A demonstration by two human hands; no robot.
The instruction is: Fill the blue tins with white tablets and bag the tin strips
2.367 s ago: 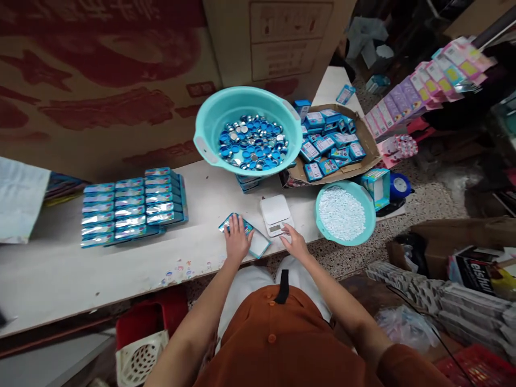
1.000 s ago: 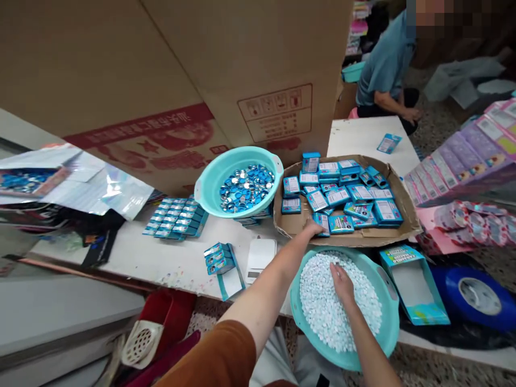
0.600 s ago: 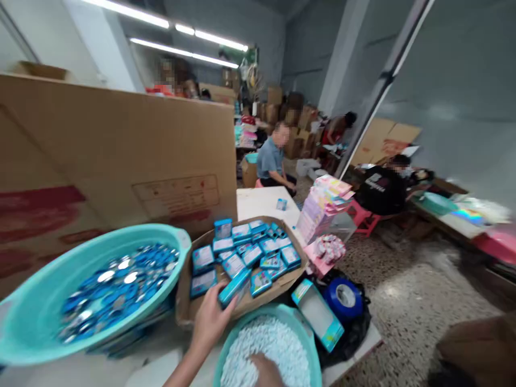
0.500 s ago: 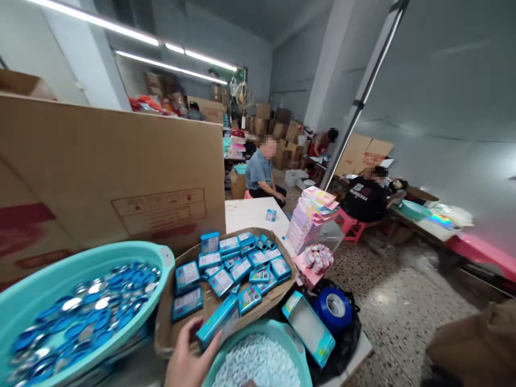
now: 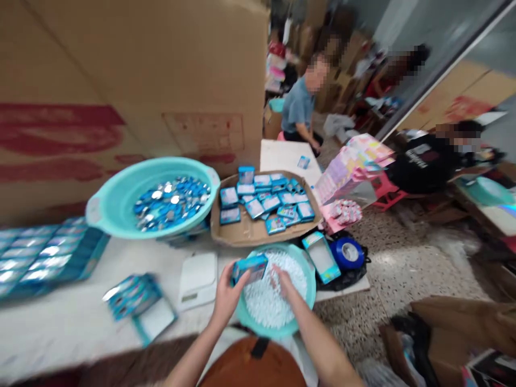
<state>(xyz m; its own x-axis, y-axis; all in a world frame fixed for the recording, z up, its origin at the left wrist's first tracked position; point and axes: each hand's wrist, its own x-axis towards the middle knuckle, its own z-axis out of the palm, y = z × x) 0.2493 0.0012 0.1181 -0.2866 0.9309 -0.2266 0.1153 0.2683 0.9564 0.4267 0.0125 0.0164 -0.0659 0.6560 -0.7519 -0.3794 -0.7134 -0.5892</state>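
Observation:
My left hand [image 5: 234, 285] is closed around a small blue cardboard box [image 5: 250, 267], tilted over the left rim of a turquoise bowl [image 5: 241, 318]. The bowl is full of small white pellets [image 5: 266, 306]. Down among those pellets is my right hand [image 5: 281, 280], its fingers partly sunk and blurred, so whether they grip any is unclear. Behind the bowl lies a shallow cardboard tray [image 5: 242, 232] with several similar blue boxes [image 5: 270, 202]. Right of the bowl is a larger open blue box [image 5: 322, 258] with a pale inside.
A turquoise basin [image 5: 113, 204] of shiny blue and silver tins stands left. Nearer are a white scale [image 5: 198, 278], a blurred blue carton [image 5: 137, 301] and rows of blue boxes [image 5: 52, 255]. Blue tape [image 5: 347, 252] lies right. Several people sit or stand beyond.
The view has tilted down and turned left, bringing both forearms, the scale and the left of the table into sight. My left hand has brought the box from the tray's edge to the bowl.

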